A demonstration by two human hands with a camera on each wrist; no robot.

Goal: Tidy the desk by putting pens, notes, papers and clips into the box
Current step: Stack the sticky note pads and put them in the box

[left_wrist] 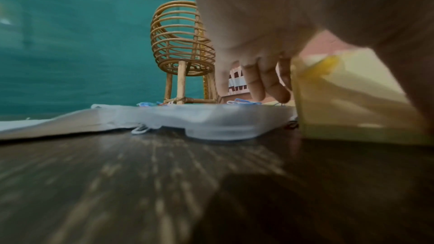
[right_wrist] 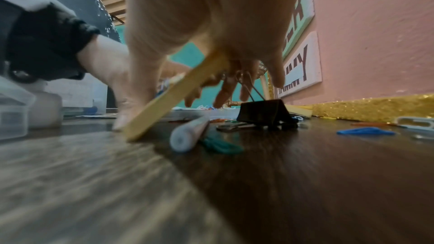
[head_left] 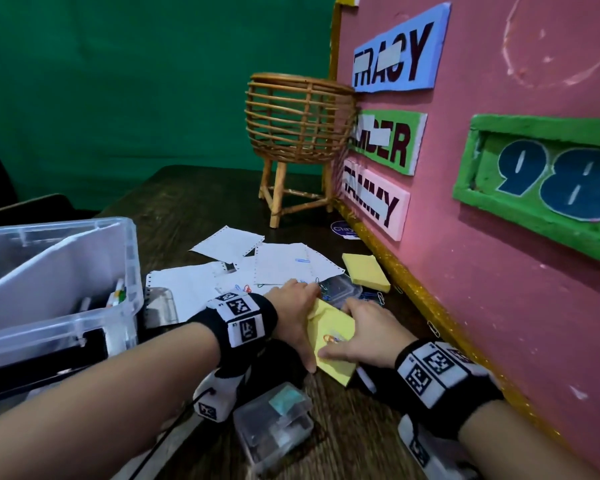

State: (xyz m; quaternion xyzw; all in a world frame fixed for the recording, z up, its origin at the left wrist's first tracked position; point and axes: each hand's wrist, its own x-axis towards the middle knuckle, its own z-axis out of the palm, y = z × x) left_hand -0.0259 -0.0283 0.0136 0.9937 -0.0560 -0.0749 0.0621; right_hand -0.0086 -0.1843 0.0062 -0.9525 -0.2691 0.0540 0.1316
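Your two hands have a yellow pad (head_left: 331, 336) of notes between them near the front of the desk (head_left: 194, 199). Your left hand (head_left: 293, 308) lies along the pad's left edge, fingers fairly straight and reaching past its far corner toward the clip case (head_left: 342, 289). Your right hand (head_left: 368, 336) lies over the right side, thumb pressed along the near edge. The right wrist view shows why: the pad (right_wrist: 173, 96) is tilted, its near corner on the wood and the far end lifted, with the thumb under the low edge and fingers curled over the top. So the right grip is clamped on the pad; the left is loose, steadying only, it seems.

A small clip (head_left: 329, 338) rides on the pad's face. Tilt too far and I'd expect it to slide off.

Under the raised pad lie a white pen (right_wrist: 187, 134), a black binder clip (right_wrist: 265, 113) and scattered coloured clips (right_wrist: 365, 131). Lifting the pad frees them for later.

The box (head_left: 84, 317) stands well left of your hands, open, with pens already in a compartment. White papers (head_left: 281, 263) still lie spread beyond your hands, and a second pad (head_left: 366, 271) sits by the pink board (head_left: 499, 237).

This looks like mid-task: the pad is being picked up, and most paper and clips remain. Carrying it left means clearing the box wall.
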